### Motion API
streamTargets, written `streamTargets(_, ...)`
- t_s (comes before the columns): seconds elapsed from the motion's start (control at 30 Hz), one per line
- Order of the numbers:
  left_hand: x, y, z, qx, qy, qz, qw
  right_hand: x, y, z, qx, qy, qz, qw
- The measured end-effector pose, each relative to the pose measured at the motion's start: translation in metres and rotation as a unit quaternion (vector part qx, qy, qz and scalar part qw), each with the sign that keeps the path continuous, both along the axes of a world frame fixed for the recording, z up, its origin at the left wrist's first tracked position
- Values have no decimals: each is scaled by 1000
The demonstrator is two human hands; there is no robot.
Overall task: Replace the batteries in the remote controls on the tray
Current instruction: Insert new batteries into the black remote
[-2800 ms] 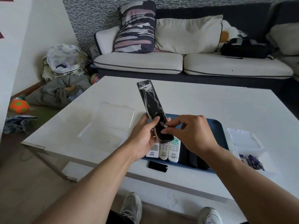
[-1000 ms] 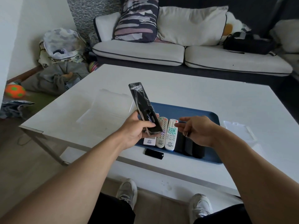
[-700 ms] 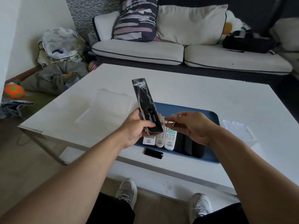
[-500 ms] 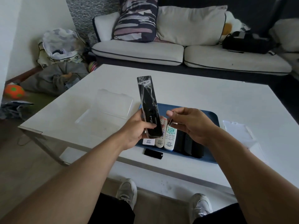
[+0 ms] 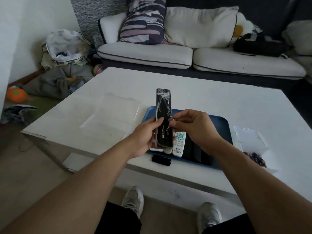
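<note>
Right now the black remote (image 5: 163,115) stands nearly upright above the near left part of the blue tray (image 5: 224,125), its back toward the camera. It is long, slim and glossy, wrapped in a crinkled clear plastic sleeve that bunches at the far end and hangs loose along its left edge. The battery compartment at its near end lies open, with a small white label inside; the writing there is too small to read.

The left hand (image 5: 145,137) grips the remote's lower half, thumb laid across the back and fingers curled behind it. The right hand (image 5: 194,127) pinches a small battery (image 5: 169,127) between thumb and forefinger, the battery's tip just at the open compartment; the other fingers are bent loosely.

On the tray, under the hands, lie white remotes (image 5: 179,144) with coloured buttons, and dark remotes (image 5: 197,152) to their right. The white ones carry small printed marks at their near ends, not legible. A black battery cover (image 5: 161,160) lies on the white desk (image 5: 219,98) just near of the tray's edge.

Left of the tray sits a clear plastic box (image 5: 118,112). Right of the tray is a clear open container (image 5: 249,141), with small dark purple batteries (image 5: 255,158) in its near part.
</note>
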State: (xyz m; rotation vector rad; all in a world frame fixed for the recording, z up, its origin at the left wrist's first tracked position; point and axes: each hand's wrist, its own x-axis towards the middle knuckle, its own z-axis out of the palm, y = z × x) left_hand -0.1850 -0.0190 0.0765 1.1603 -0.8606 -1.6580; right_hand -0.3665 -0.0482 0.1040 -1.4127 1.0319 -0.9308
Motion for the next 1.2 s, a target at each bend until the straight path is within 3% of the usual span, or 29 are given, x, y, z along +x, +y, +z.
streamTargets(0.47,-1,1,-2,-4,-38,-7,999,0,-7,-10,-86,202,41,975)
streamTargets(0.7,-6,3,-2,-12,-73,3,997,3,-9,-13,-91,207,0,974)
streamTargets(0.97,-7,1,-2,-1,-73,14,997,0,-11,-17,-84,215,20,973)
streamTargets(1.2,-2,-1,0,-15,-43,96,994,-4,-14,-19,-118,267,5,956)
